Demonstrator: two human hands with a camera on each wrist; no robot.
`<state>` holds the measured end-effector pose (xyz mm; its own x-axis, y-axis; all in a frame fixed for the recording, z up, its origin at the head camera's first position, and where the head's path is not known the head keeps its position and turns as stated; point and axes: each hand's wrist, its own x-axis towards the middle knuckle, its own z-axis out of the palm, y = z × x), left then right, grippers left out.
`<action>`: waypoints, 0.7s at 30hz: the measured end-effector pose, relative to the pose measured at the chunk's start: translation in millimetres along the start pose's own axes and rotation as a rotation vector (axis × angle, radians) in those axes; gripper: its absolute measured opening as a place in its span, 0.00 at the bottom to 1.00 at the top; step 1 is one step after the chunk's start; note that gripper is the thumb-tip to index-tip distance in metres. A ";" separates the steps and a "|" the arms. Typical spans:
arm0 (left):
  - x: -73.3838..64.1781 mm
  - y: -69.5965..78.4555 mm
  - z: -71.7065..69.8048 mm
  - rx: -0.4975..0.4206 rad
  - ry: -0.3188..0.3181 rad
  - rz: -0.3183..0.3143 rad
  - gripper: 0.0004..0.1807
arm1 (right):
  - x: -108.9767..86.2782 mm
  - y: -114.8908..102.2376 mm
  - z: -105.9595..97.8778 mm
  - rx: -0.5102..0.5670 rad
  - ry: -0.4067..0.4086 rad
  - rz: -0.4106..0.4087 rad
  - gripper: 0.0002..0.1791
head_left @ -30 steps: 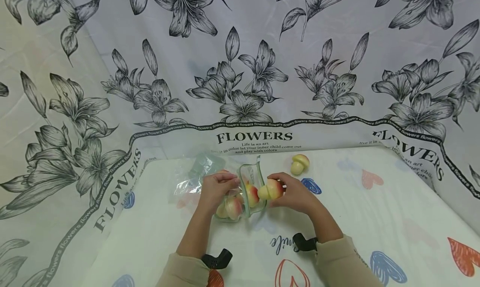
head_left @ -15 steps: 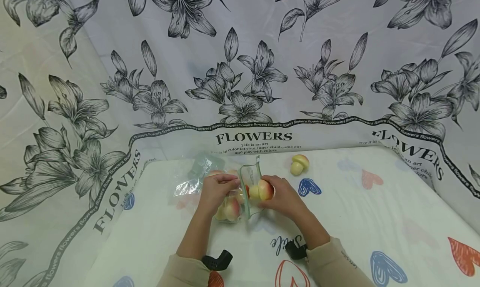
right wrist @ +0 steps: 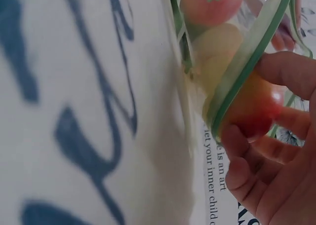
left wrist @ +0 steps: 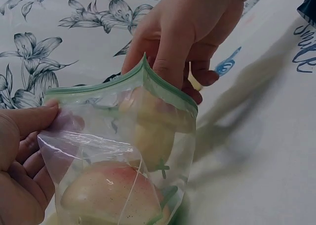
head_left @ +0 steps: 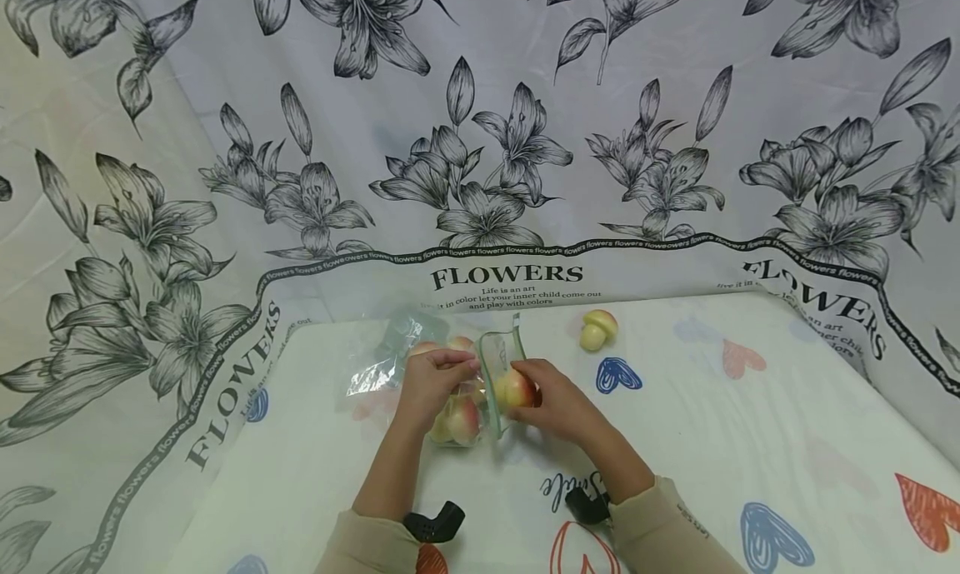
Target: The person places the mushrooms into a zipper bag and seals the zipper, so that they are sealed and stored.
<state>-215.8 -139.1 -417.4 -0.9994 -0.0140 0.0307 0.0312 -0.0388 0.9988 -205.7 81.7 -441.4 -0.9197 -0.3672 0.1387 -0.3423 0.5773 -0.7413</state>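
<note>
My left hand (head_left: 432,384) pinches the green zip edge of a clear zip bag (head_left: 489,351), holding its mouth apart. Several mushroom-shaped pieces with pale yellow stems and red-yellow caps are inside, one mushroom (head_left: 463,420) low in the bag. At the bag's mouth, my right hand (head_left: 561,401) grips another mushroom (right wrist: 259,109) by its cap, fingers spread around it. That mushroom's stem points into the bag and shows through the plastic in the left wrist view, where the right thumb (left wrist: 170,62) overlaps the green rim.
A single mushroom (head_left: 598,330) lies on the cloth behind the right hand. A crumpled clear plastic bag with something pale green (head_left: 411,331) lies behind the left hand. A flowered curtain (head_left: 495,182) hangs behind the white printed tablecloth (head_left: 712,424).
My right hand has moved left with the mushroom, from beside the bag to inside its mouth, stem first. My left hand has stayed at the zip edge.
</note>
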 end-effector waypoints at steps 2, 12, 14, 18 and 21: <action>0.3 0.6 -0.1 -0.003 -0.008 -0.012 0.11 | 0.4 -0.4 0.4 -0.013 -0.006 0.014 0.38; -0.6 0.4 -0.4 -0.018 -0.024 -0.014 0.12 | 2.8 -7.0 4.1 0.022 0.038 0.126 0.29; -0.7 0.8 -0.4 -0.008 -0.022 -0.018 0.13 | 3.2 -8.0 5.4 0.019 0.015 0.116 0.27; -0.3 0.4 -0.7 0.011 -0.014 -0.015 0.12 | 3.7 -8.4 4.5 0.003 -0.030 0.114 0.26; -0.7 0.0 -0.2 0.009 -0.008 -0.013 0.12 | 4.5 -3.4 -1.8 -0.001 -0.029 0.138 0.27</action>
<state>-215.1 -139.3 -417.4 -0.9998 -0.0056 0.0183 0.0185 -0.0300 0.9994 -209.1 79.4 -437.1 -0.9522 -0.3051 0.0164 -0.2129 0.6241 -0.7517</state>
